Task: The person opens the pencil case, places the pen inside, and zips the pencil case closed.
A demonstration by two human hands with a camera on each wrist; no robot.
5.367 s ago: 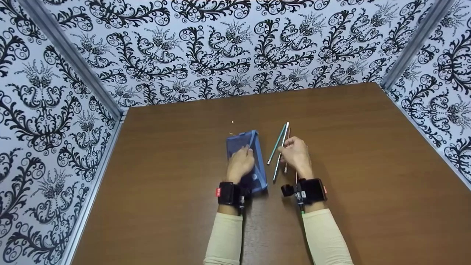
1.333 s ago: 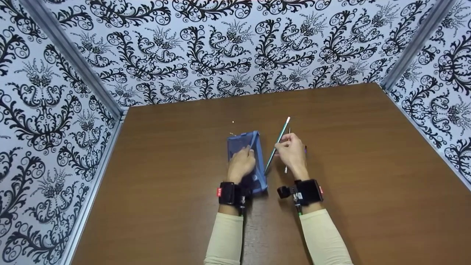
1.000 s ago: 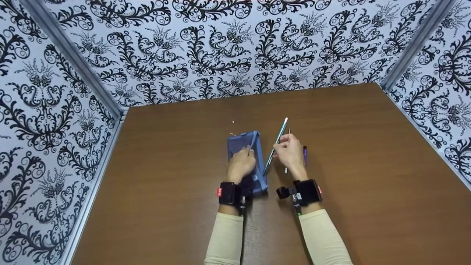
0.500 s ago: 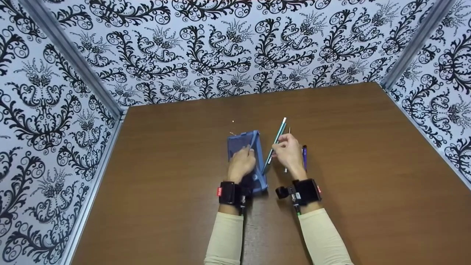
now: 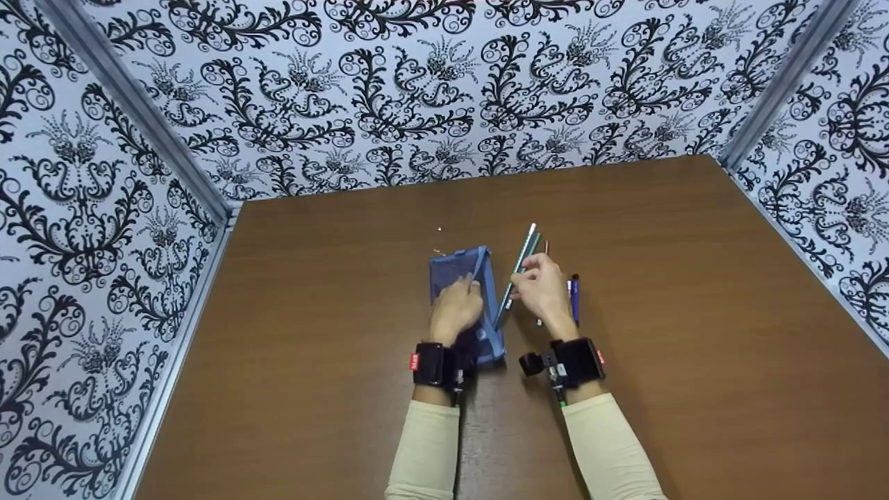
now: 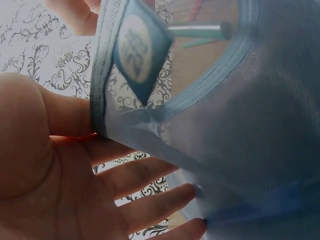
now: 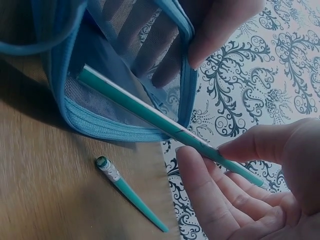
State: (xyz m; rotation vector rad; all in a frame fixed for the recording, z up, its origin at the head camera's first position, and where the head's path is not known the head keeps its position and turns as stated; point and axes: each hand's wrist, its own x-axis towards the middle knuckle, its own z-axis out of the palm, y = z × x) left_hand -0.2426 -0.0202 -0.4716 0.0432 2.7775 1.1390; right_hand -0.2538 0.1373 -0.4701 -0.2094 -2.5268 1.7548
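teal pencil sits in the right hand in the head view, pinched between thumb and fingers. it slants across the gap between the hands: its white end points away beyond the right fingertips, and its other end comes back toward the person, meeting the edge of the blue mesh pouch. the left hand lies over the pouch, gripping it. a second teal pencil lies close to the held one, left of the right hand; a blue pen lies just right of that hand.

in the left wrist view, the left thumb bears on the zip rim, with the other fingers spread behind the mesh, so the pouch is held between them. the pencil's end shows in the opening, beyond the label, with part of the right hand farther up.

in the right wrist view, the key relation is plainest: the opening faces the right hand, and the pencil's long axis runs from that hand's pinch across the rim, its end appearing within the mouth. how deep, i cannot tell. the left hand holds the rim's far side, so the right is nearer the pencil. the second teal pencil rests on the table, outside the pouch.
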